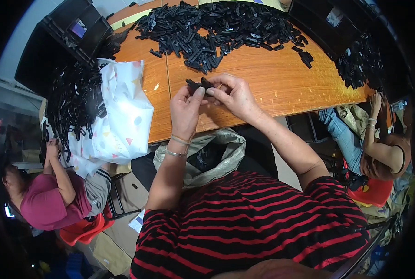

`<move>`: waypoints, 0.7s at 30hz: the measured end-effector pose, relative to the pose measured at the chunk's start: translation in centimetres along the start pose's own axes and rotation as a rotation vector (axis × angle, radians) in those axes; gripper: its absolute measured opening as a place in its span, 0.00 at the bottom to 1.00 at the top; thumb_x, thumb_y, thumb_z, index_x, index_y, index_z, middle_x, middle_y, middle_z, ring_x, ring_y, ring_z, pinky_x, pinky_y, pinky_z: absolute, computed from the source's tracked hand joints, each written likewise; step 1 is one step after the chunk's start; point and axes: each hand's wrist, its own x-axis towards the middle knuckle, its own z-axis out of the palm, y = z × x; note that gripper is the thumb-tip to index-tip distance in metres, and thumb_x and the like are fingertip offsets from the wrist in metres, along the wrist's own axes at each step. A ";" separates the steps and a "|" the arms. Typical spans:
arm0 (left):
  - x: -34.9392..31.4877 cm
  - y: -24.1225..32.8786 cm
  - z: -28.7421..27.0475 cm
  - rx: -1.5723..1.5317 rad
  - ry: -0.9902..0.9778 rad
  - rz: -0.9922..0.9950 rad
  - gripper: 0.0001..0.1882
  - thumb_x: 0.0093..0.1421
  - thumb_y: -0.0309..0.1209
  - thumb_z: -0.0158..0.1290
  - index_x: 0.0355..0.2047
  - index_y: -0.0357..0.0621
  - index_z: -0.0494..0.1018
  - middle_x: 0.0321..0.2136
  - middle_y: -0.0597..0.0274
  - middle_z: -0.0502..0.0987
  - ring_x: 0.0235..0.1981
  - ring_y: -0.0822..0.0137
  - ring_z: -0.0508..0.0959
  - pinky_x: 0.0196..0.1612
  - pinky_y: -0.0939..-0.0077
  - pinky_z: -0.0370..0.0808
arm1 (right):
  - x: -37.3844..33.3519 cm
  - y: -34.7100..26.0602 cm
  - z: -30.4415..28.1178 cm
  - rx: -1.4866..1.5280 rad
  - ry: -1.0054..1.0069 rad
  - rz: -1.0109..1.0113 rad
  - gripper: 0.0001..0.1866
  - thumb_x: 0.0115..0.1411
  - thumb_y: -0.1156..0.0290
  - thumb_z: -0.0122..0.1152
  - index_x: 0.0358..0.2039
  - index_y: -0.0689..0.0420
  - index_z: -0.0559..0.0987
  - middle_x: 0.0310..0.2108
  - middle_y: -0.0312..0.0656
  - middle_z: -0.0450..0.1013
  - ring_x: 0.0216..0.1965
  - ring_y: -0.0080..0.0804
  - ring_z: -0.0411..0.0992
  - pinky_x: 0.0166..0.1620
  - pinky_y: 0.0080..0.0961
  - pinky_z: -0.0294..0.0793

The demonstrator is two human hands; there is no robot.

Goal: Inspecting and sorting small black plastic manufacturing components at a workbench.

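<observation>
Above the near edge of the wooden table (272,88), my two hands are close together. My left hand (185,111) pinches a small black plastic piece (193,84) between thumb and fingers. Opposite it, the thumb and fingers of my right hand (237,96) are closed on a black plastic piece (205,83) too. The two meet between my fingertips; whether they are joined, I cannot tell. Farther back lies a large heap of slim black plastic pieces (207,39). Below my hands, an open woven sack (235,146) rests at my lap with dark things inside.
Black crates (68,32) stand at the far left and far right (326,28), each near more black pieces. A white patterned plastic sheet (124,107) hangs over the left table edge. One co-worker (54,200) sits at left, another (384,153) at right.
</observation>
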 end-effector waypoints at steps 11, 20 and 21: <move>0.7 -0.5 0.0 0.084 -0.016 0.154 0.14 0.60 0.18 0.50 0.47 0.33 0.67 0.39 0.63 0.74 0.37 0.77 0.76 0.41 0.84 0.75 | 0.3 -0.4 -0.4 -0.304 0.041 -0.246 0.12 0.55 0.78 0.63 0.41 0.63 0.79 0.28 0.40 0.71 0.23 0.21 0.72 0.28 0.18 0.71; -0.3 0.5 1.2 0.011 0.003 0.223 0.17 0.61 0.19 0.51 0.50 0.34 0.65 0.42 0.60 0.73 0.40 0.76 0.74 0.43 0.84 0.73 | 0.2 0.0 -0.2 -0.431 0.053 -0.316 0.13 0.51 0.79 0.66 0.38 0.62 0.79 0.28 0.41 0.72 0.25 0.23 0.74 0.28 0.20 0.73; -0.5 0.8 1.5 0.011 0.003 0.221 0.17 0.61 0.19 0.51 0.50 0.34 0.65 0.42 0.60 0.73 0.40 0.76 0.74 0.43 0.84 0.73 | 0.2 -0.2 -0.1 -0.457 0.088 -0.376 0.13 0.50 0.79 0.66 0.38 0.62 0.79 0.27 0.41 0.72 0.25 0.23 0.74 0.28 0.20 0.73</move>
